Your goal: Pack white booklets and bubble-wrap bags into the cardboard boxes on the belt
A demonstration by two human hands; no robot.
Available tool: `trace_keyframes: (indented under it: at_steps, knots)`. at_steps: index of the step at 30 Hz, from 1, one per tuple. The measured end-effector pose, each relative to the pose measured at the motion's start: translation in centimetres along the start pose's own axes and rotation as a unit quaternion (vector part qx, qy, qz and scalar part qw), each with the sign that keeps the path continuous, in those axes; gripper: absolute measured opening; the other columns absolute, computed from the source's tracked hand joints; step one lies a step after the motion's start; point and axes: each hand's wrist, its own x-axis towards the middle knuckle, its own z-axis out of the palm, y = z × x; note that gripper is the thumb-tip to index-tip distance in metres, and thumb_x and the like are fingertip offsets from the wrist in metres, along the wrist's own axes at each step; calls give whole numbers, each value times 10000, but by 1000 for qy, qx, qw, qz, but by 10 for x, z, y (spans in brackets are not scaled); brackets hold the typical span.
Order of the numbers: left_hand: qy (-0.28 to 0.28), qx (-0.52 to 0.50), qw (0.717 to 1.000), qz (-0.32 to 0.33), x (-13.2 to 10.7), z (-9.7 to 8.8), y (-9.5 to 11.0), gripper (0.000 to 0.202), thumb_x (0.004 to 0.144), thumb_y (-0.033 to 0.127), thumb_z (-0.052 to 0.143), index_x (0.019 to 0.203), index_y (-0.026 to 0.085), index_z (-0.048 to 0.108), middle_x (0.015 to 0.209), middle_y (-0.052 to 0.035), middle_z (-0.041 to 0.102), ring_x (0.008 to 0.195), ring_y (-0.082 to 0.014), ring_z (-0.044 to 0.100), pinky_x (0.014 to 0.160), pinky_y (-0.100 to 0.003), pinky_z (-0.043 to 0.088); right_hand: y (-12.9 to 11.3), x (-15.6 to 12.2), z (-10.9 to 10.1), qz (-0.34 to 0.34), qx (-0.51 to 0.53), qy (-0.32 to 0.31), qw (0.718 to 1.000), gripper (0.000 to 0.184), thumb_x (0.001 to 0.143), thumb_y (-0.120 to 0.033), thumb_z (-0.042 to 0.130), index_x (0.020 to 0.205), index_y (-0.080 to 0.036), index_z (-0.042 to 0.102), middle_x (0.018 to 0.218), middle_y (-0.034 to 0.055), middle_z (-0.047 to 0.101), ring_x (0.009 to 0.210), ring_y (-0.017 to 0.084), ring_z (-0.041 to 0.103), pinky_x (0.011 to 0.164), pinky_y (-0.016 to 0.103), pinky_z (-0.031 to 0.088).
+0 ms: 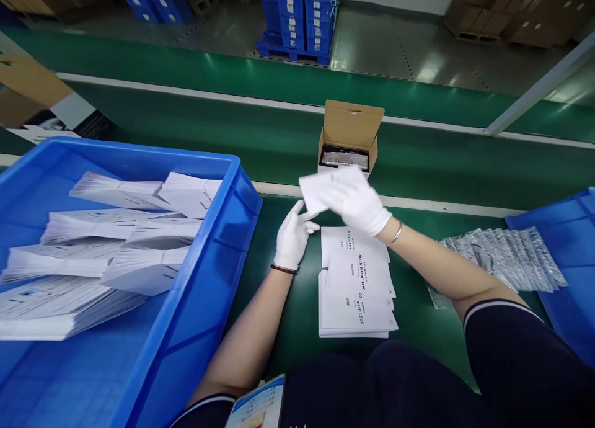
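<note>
My right hand (357, 206), in a white glove and a little blurred, grips a white booklet (316, 189) in front of an open cardboard box (351, 127). Inside the box, bubble-wrapped contents (344, 159) show below the raised lid. My left hand (292, 237), also gloved, is just below the booklet's left corner with fingers apart; whether a fingertip touches the paper I cannot tell. Beneath my right hand, a fanned stack of white printed booklets (357, 285) lies on the green work surface (297, 310).
A blue bin (195, 329) with bundles of white booklets (93, 254) stands at left. To the right lie bubble-wrapped packets (515, 254) beside another blue bin (571, 291). Pale rails (418, 203) edge the green strip with the box. Opened cartons (35, 84) sit at far left.
</note>
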Motion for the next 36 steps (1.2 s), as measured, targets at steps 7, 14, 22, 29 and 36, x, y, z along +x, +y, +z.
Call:
trace_keyframes:
  at_steps: [7,14,22,29,36]
  knots:
    - [11,-22,998,-53,4,-3,4,453,820,385,692,1179,114,631,991,-137,710,753,-139,681,668,-229,520,110,21,17,208,-33,-67,975,478,977,-336,427,1421,-178,512,1524,123,435,1436,361,312,1148,594,258]
    - [-16,238,967,85,-3,-8,-4,470,899,472,552,1229,148,633,1113,-138,708,928,-205,695,883,-362,543,105,-4,25,268,-8,-136,954,631,925,-444,499,1464,-124,429,1517,180,409,1367,411,370,1092,601,312]
    - [-76,647,724,225,-11,-14,-5,395,927,371,503,1190,154,703,1294,-124,652,1276,-291,533,1129,-453,385,-8,-78,-42,265,44,-369,890,531,882,-490,564,1334,-213,571,1258,160,613,1036,370,603,793,490,519]
    - [-57,657,727,189,-31,-3,2,433,978,406,421,1231,172,683,1069,-89,734,1043,-241,659,985,-402,492,-71,-133,-67,241,153,-267,920,723,798,-508,721,1420,-219,494,1464,128,476,1351,361,419,1073,518,430]
    - [-144,604,772,135,-42,1,6,429,976,438,432,1197,193,706,769,-30,721,745,-175,668,801,-322,534,-72,-169,-78,173,140,-250,942,701,805,-147,631,1471,-240,433,1512,108,434,1402,363,360,1056,547,441]
